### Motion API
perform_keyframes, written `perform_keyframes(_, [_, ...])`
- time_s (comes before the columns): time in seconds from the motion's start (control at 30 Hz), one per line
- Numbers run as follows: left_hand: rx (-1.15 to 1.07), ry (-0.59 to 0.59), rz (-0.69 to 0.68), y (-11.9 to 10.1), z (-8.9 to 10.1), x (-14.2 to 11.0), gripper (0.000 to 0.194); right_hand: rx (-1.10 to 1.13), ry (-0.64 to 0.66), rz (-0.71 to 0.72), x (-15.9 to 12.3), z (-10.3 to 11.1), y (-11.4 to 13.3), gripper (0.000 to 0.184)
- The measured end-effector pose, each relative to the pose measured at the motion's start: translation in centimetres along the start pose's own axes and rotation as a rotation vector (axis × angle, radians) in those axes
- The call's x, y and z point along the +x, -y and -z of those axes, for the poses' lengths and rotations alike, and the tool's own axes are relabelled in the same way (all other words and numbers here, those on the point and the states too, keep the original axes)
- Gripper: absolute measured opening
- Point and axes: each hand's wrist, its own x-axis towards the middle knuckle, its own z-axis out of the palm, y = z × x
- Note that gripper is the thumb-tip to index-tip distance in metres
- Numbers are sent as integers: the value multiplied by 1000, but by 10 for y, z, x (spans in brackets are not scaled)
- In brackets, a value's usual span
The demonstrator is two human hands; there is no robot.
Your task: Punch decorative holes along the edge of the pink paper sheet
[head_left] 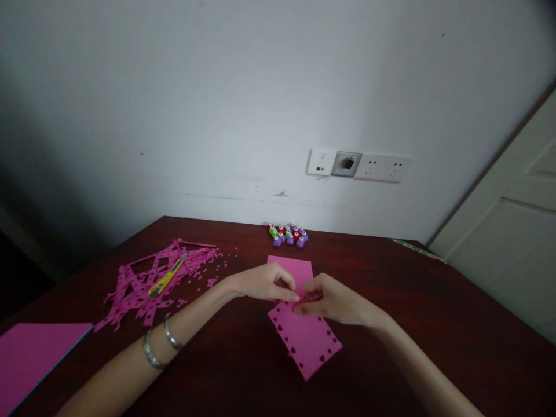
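Note:
A pink paper card (306,339) with small dark star, heart and flower shapes along its edges lies at a slant in front of me. My left hand (271,282) is closed, thumb and fingers pinching at the card's far end. Opposite it, close to touching, my right hand (334,298) pinches the same end. The fingers partly cover the spot they grip. Just beyond my hands, a plain pink paper sheet (293,266) lies flat, partly covered by them.
Left of my hands, a yellow utility knife (167,277) rests on punched pink paper strips (130,286) with tiny scattered cutouts. Larger pink sheets (35,359) lie at the near left. Several small craft punches (289,234) cluster by the wall; a ruler-like strip (417,250) lies at the far right.

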Motion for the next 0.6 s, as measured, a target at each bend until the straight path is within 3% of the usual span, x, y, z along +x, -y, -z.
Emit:
perform_keyframes(0.27, [-252,-18,0,-2,0,-1,23,100,-33,86,-2,-4,7,23])
perform_keyframes(0.6, [-367,43,-1,-2,-1,-4,23,101,-13,138,-5,-6,8,23])
